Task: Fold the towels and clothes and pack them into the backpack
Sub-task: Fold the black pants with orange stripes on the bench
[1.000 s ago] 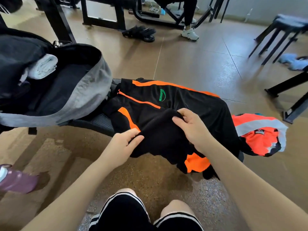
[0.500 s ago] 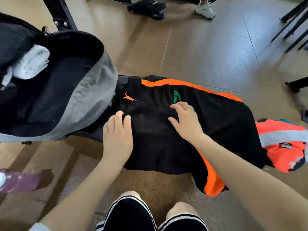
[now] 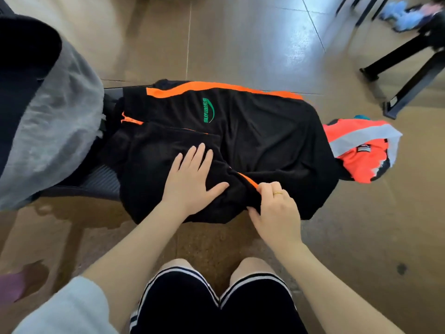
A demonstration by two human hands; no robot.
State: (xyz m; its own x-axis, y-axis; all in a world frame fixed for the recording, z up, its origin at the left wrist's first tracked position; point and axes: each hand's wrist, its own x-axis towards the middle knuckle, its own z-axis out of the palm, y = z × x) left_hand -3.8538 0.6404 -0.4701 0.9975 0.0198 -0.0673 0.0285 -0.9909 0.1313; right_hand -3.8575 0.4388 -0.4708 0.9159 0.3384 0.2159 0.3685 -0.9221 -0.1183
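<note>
While the black garment (image 3: 252,141) with orange stripes and a green logo lies spread over a dark bench (image 3: 96,182), the left hand (image 3: 190,182) rests flat on its folded near part, fingers straight and slightly fanned. The right hand (image 3: 277,213), a gold ring on one finger, pinches a bunched fold of the same black fabric at the near edge, just beside the left thumb. The backpack (image 3: 55,126), grey outside and dark inside, stands open at the left end of the bench, its rim touching the garment's left side. An orange garment (image 3: 361,155) with a pale grey band hangs off the right end, partly tucked behind the black one. On the brown floor, black furniture legs (image 3: 409,68) stand at the upper right, with a blurred pale blue thing (image 3: 404,16) beyond them. A blurred pink object (image 3: 10,288) sits at the lower left edge. The person's knees in black, white-striped shorts (image 3: 212,304) sit below the bench.
</note>
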